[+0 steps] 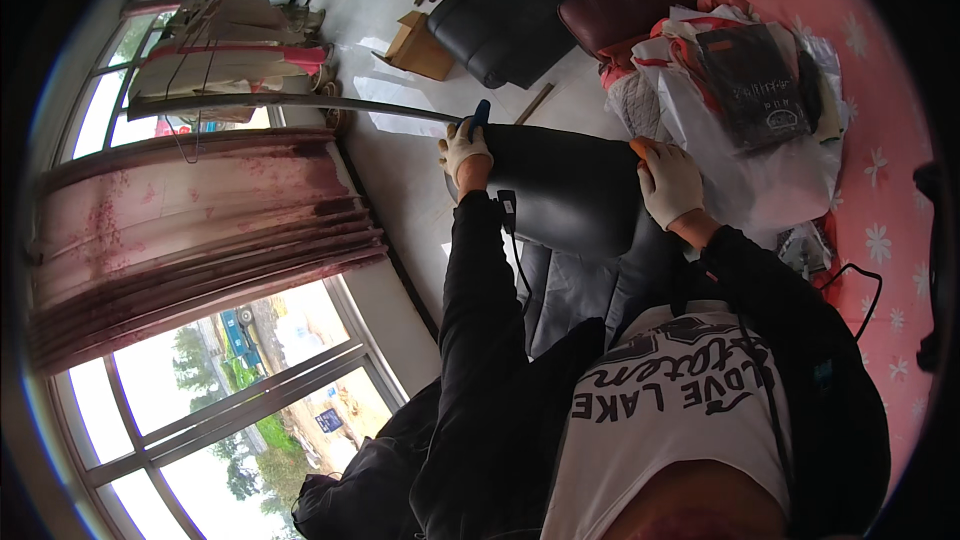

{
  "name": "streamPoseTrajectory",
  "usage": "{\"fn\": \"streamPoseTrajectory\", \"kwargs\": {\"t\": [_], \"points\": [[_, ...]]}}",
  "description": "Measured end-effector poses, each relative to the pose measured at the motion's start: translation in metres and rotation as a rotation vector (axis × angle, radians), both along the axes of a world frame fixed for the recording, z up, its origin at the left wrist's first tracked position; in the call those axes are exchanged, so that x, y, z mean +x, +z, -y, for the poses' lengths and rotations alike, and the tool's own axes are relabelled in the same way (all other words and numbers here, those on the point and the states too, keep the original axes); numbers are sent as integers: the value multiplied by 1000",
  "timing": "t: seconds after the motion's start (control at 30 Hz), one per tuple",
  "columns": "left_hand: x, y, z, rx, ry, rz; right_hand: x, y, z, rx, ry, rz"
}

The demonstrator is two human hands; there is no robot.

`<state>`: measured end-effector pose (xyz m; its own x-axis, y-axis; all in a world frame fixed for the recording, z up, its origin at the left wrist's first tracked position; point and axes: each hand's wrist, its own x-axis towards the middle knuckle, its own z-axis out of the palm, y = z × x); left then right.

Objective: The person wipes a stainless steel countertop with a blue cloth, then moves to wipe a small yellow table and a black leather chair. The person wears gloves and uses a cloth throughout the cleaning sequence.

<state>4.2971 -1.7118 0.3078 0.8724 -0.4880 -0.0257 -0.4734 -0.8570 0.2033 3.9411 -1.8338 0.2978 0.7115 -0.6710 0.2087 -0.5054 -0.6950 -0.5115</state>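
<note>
In front of me stands a black leather-like cushion [570,187], and a darker padded seat part [570,289] shows below it. My left hand [463,152], in a pale work glove, grips its upper left corner. A blue piece [480,118] sticks out at those fingers; whether it belongs to the glove I cannot tell. My right hand [670,184], gloved too, grips the upper right corner with its fingertips partly hidden. Something orange [641,146] shows at its fingers. A black cable with a plug-like end [508,210] hangs by my left wrist.
Plastic bags [780,187] lie on a pink flowered cover [877,240] to my right. Beyond are a black sofa seat [495,22] and a cardboard box [420,45]. A long rail [337,103] extends leftward near my left hand, beside curtains [202,225] and a window [240,390].
</note>
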Motion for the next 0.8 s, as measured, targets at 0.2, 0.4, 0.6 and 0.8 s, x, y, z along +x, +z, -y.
{"fn": "streamPoseTrajectory", "kwargs": {"t": [0.2,0.4,0.6,0.8], "points": [[-75,13,11,-228,-375,163,-1,1,-1,9,7,124],[-234,33,22,-249,-619,65,-4,-3,-1,36,-8,95],[-243,23,-11,-260,-595,200,-6,-21,-2,79,-84,300],[-139,24,-13,-176,-169,215,-6,-30,-5,129,-166,452]]}}
